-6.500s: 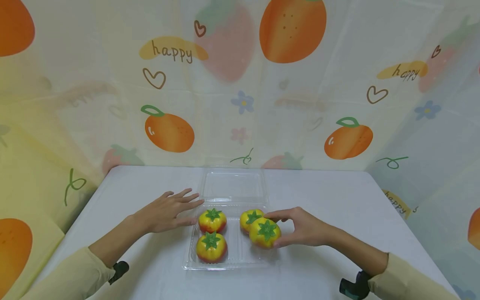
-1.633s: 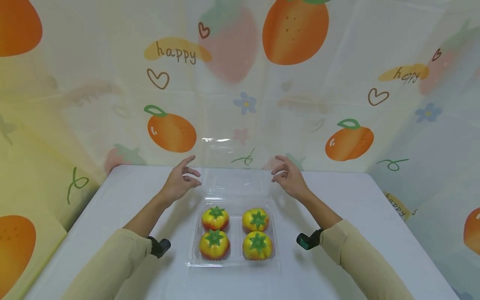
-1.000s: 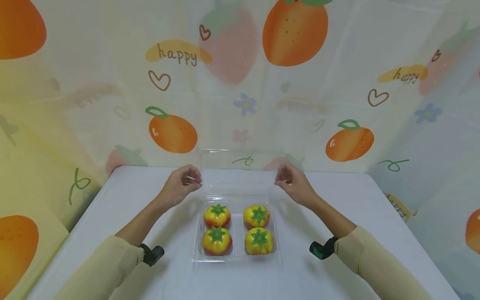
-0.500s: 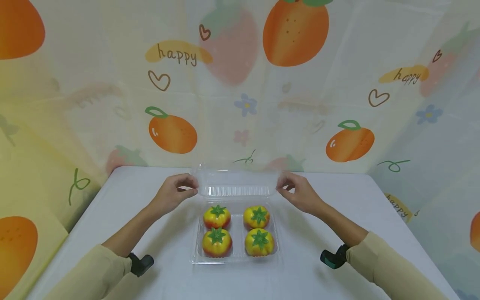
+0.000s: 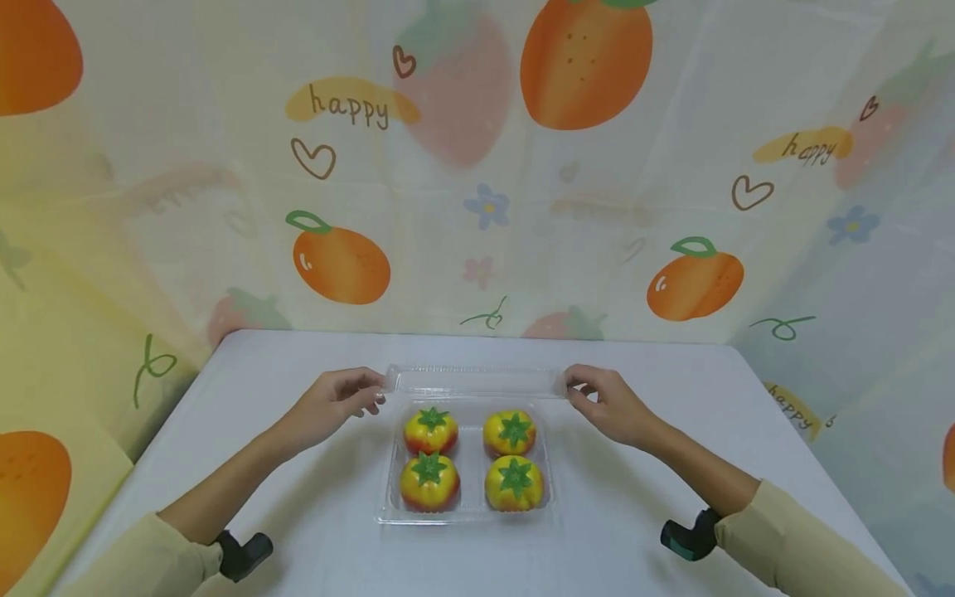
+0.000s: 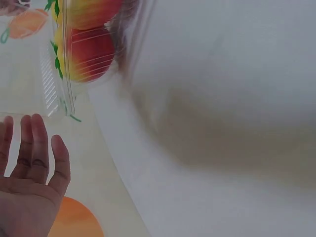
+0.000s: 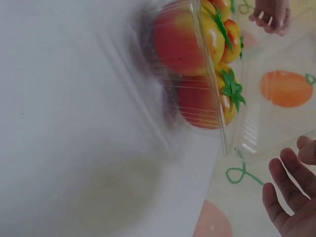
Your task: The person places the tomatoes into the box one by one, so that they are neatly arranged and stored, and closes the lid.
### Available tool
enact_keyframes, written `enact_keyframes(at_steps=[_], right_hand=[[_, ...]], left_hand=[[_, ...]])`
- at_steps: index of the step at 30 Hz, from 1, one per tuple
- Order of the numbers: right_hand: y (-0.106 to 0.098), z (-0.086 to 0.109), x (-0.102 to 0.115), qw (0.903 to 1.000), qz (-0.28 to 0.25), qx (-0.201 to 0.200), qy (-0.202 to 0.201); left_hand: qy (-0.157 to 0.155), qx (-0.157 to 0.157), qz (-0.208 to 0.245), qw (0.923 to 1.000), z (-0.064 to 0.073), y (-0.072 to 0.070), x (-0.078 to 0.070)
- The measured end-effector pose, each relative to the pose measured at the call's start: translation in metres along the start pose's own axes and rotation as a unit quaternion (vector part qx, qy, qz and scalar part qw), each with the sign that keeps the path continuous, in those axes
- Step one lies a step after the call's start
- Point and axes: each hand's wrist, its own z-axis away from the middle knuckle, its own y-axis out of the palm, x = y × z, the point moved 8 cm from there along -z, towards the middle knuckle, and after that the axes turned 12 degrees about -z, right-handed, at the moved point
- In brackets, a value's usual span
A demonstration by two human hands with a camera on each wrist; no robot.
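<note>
A clear plastic clamshell container (image 5: 466, 516) sits on the table with several yellow-red, tomato-like fruits (image 5: 429, 482) with green star-shaped leaves, two on the left side and two on the right. Its hinged lid (image 5: 477, 381) tilts over the back of the base, seen nearly edge-on. My left hand (image 5: 328, 406) holds the lid's left edge by the fingertips; in the left wrist view its other fingers (image 6: 38, 148) reach fairly straight beside the lid (image 6: 24, 84). At the right corner, my right hand (image 5: 612, 406) pinches the lid between thumb and fingers. Both wrist views cut off part of the hand.
A white-covered table (image 5: 671, 464) surrounds the container on all sides. Behind it hangs a fruit-print cloth (image 5: 477, 149), which also lines both sides. A dark wrist camera (image 5: 244, 555) is strapped to the left wrist, another (image 5: 690, 537) to the right.
The last fruit went into the front right place and the right hand let go. Both hands then took the raised lid and have swung it forward and down toward the base.
</note>
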Motion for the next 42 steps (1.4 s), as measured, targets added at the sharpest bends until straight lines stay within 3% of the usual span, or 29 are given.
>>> enact_keyframes(at_steps=[10,16,21,27,42], right_hand=[[0.008,0.023,-0.004,0.9985,-0.019,0.046,0.021],[0.015,0.036,-0.007,0.9964,-0.016,0.069,0.046],[0.024,0.047,-0.010,0.9952,-0.031,0.076,0.052],[0.035,0.059,-0.020,0.9911,-0.055,0.091,0.079],[0.051,0.066,-0.028,0.9787,-0.101,0.114,0.139]], left_hand=[[-0.011,0.053,-0.053,0.9971,0.020,0.011,-0.003],[-0.025,0.069,-0.073,0.9946,0.029,0.018,-0.001],[-0.031,0.084,-0.066,0.9938,0.038,0.023,0.000],[-0.010,0.114,-0.053,0.9920,0.048,0.033,-0.002],[-0.017,0.146,-0.004,0.9891,0.060,0.048,0.002]])
